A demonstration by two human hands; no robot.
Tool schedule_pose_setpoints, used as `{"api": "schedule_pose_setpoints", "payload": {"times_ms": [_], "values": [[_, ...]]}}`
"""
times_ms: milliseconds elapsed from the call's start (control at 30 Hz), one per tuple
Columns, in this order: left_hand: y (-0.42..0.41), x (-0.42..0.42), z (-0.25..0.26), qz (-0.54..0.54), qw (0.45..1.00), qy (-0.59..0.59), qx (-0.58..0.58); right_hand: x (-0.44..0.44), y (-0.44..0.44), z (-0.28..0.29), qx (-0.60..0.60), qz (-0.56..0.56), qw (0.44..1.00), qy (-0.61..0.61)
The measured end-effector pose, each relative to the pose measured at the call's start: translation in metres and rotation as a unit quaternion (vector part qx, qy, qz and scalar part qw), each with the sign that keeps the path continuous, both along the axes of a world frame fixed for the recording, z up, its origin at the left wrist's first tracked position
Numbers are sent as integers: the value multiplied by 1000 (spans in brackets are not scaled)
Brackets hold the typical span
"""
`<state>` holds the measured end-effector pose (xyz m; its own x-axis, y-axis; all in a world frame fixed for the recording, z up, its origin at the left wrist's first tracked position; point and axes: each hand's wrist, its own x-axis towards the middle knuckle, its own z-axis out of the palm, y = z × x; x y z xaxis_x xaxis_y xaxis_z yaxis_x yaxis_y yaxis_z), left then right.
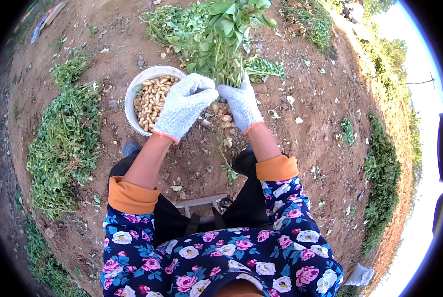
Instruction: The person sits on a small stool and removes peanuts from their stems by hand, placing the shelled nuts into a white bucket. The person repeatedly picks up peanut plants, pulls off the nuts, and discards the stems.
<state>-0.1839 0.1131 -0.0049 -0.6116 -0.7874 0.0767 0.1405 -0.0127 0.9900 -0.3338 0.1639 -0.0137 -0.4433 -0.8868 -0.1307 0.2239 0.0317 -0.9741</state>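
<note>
My right hand (pixel 240 101), in a white knit glove, grips a bunch of leafy peanut plants (pixel 225 55) low on the stems. The foliage points away from me. Soil-coated peanut pods (pixel 223 116) hang at the root end, between and just below my hands. My left hand (pixel 190 102), gloved the same way, has its thumb and fingers drawn together near the stems. Whether it pinches a pod is hidden. Partly beneath that hand stands a white bucket (pixel 129 107) holding many loose peanut pods (pixel 152 99).
Heaps of peanut plants lie on bare soil: a long pile (pixel 67 144) at left, a pile (pixel 169 24) beyond the bucket and a row (pixel 381 178) at right. Between my legs is a metal frame (pixel 201 202). Torn leaves litter the soil (pixel 310 122).
</note>
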Motion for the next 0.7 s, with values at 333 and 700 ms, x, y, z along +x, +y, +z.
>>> {"api": "schedule_pose_setpoints", "payload": {"times_ms": [333,700], "values": [[3,6,3,-38,999,-23,2,-5,-9,-35,32,-60,835,546],[-34,42,-12,95,848,-336,-398,-25,-9,-22,-12,-47,992,-114]]}}
